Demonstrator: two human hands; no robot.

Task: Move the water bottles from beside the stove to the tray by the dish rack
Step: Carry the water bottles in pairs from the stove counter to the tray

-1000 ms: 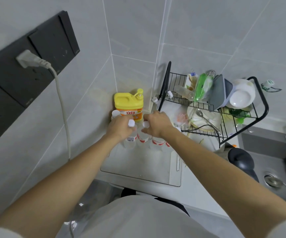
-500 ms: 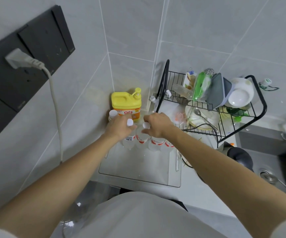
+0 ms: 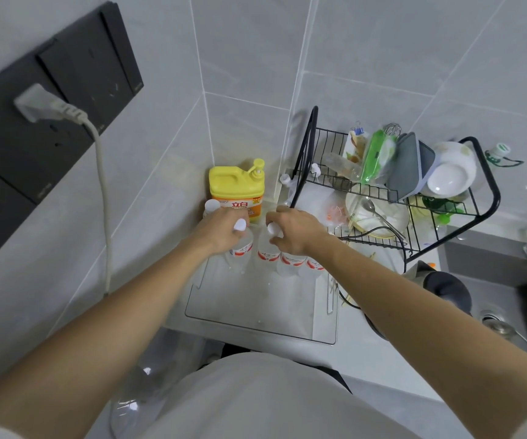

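Five water bottles (image 3: 268,245) stand upright, caps up, in a row at the tray's (image 3: 256,308) far edge, just in front of yellow detergent jug (image 3: 237,188); L hand (image 3: 221,229) and R hand (image 3: 290,229) each grasp one bottle's neck.

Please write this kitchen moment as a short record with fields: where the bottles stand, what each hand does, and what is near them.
bottles: water bottles stand upright in a row at the far edge of the clear tray
left hand: left hand grips a bottle near its white cap
right hand: right hand grips the next bottle near its cap
behind: yellow detergent jug in the wall corner
right side: black dish rack holding dishes
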